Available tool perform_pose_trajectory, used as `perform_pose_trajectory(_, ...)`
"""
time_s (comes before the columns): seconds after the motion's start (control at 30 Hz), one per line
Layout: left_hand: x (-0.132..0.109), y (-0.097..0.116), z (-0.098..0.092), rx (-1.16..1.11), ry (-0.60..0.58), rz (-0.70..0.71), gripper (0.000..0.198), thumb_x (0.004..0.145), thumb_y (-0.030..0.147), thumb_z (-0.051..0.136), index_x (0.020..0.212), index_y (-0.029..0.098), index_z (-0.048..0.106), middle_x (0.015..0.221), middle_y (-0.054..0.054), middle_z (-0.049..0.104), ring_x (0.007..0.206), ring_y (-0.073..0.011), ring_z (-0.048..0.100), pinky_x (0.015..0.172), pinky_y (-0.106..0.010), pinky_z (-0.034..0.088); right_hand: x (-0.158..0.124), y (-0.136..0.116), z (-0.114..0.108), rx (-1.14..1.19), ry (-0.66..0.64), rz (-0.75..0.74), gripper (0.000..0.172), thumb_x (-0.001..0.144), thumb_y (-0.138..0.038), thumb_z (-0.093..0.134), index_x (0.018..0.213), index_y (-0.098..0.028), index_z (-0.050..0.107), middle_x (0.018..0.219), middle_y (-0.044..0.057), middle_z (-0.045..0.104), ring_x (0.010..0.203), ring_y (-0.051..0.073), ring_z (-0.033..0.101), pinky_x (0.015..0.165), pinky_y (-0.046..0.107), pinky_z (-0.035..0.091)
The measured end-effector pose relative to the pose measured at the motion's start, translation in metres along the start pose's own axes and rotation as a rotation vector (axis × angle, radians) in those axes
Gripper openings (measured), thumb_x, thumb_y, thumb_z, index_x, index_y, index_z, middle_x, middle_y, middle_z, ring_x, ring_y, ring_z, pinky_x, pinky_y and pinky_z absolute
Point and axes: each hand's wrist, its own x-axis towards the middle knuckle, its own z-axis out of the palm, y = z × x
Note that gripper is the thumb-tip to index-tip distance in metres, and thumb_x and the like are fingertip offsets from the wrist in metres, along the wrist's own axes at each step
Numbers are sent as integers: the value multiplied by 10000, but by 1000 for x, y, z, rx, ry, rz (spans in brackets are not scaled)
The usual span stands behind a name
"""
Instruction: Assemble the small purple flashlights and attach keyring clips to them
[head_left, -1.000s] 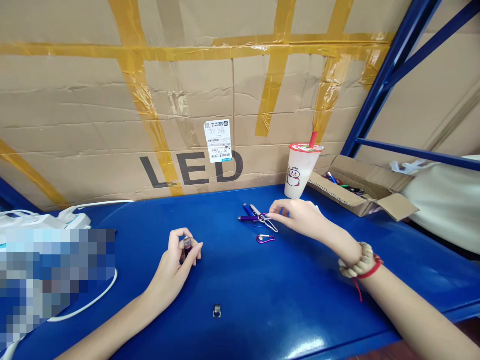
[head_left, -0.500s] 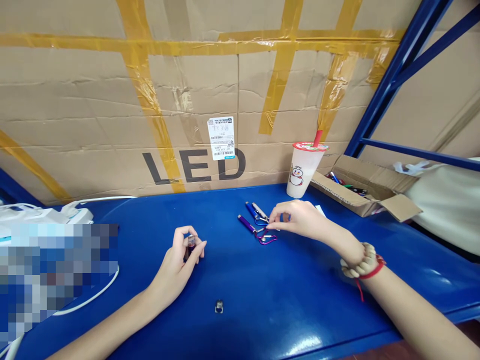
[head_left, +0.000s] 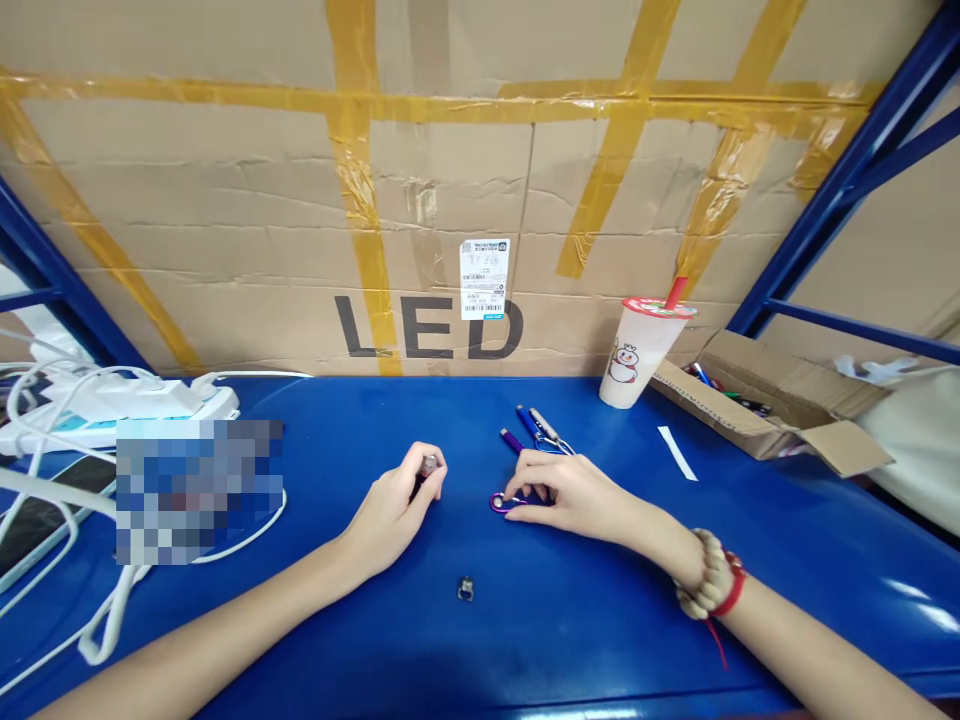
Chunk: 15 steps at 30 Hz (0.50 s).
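Observation:
My left hand (head_left: 405, 500) is closed round a small dark cylinder (head_left: 428, 465) with a clear, silvery end, mostly hidden by the fingers. To its right, my right hand (head_left: 570, 495) pinches a purple carabiner (head_left: 498, 502) lying low over the blue table. Partly behind that hand is a purple penlight (head_left: 511, 440). A blue penlight (head_left: 526, 420) and a silver one (head_left: 543, 424) lie just beyond, with clips at their near ends. A small metallic piece (head_left: 466, 589) rests on the table between my forearms.
A white cup (head_left: 637, 355) with a red straw stands at the back right, beside an open cardboard box (head_left: 739, 425) of pens. A white strip (head_left: 677, 453) lies nearer. At the left are a power strip (head_left: 161, 400) and cables. A large carton (head_left: 262, 250) backs the table (head_left: 375, 640).
My right hand has come nearer and now pinches the purple carabiner. My left hand's fingers have closed further round the cylinder. The camera view has shifted left.

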Motion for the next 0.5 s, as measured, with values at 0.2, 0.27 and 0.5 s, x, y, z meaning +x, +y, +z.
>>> perform_pose_trajectory(0.2, 0, -2, 1, 18, -11, 24, 189, 968, 364, 302, 948, 224, 427, 746, 40, 541, 667, -123, 522, 689, -260, 397, 9, 29, 12, -172, 235, 9, 305, 935, -365, 443, 966, -224, 712, 1004, 67, 615, 1001, 186, 587, 1003, 422, 429)
perform_pose_trajectory(0.27, 0, -1, 0, 30, -12, 18, 180, 967, 356, 309, 949, 226, 432, 757, 39, 549, 689, -126, 538, 704, -263, 397, 9, 43, 14, -192, 299, 70, 307, 919, -365, 460, 1017, -208, 705, 1027, 93, 617, 1021, 215, 582, 963, 431, 463)
perform_pose_trajectory(0.5, -1, 5, -3, 117, -29, -13, 163, 956, 342, 359, 948, 233, 481, 828, 29, 606, 753, -140, 589, 724, -257, 410, 8, 20, 18, -43, 291, -60, 334, 875, -461, 534, 1003, -220, 727, 1008, 98, 633, 960, 205, 603, 907, 382, 483)
